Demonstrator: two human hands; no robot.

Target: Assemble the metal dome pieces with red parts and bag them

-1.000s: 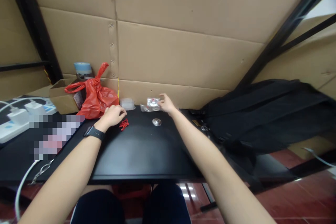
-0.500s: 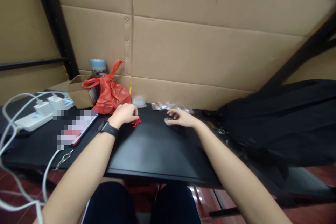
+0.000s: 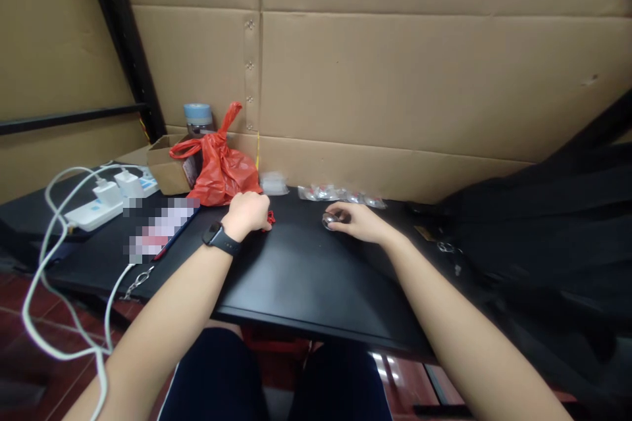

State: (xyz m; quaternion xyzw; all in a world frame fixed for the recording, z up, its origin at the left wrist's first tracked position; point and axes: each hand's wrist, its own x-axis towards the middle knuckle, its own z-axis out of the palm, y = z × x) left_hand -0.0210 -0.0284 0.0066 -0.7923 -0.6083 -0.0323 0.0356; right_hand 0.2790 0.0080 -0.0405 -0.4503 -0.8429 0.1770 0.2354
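Near the red bag, my left hand [image 3: 249, 212] is closed, palm down, with its fingertips on a small bunch of red cord [image 3: 270, 220]. Most of the cord is hidden under the fingers. A black smartwatch [image 3: 220, 237] is on that wrist. To the right, my right hand [image 3: 364, 221] has thumb and fingers closed around a small, round, clear, shiny piece [image 3: 328, 220] at the tabletop. Behind it lies a row of small clear plastic packets [image 3: 340, 195] with bits of red and silver in them.
A red plastic bag [image 3: 224, 174] stands beside a cardboard box [image 3: 170, 164] and a blue-lidded container [image 3: 198, 116]. On the left are a phone [image 3: 165, 230], a keychain [image 3: 137, 283] and a white power strip [image 3: 99, 208] with cables. Black fabric [image 3: 543, 223] covers the right side.
My right fingers have closed in around the round clear piece. My left hand keeps its place at the red cord. The whole view has shifted slightly.
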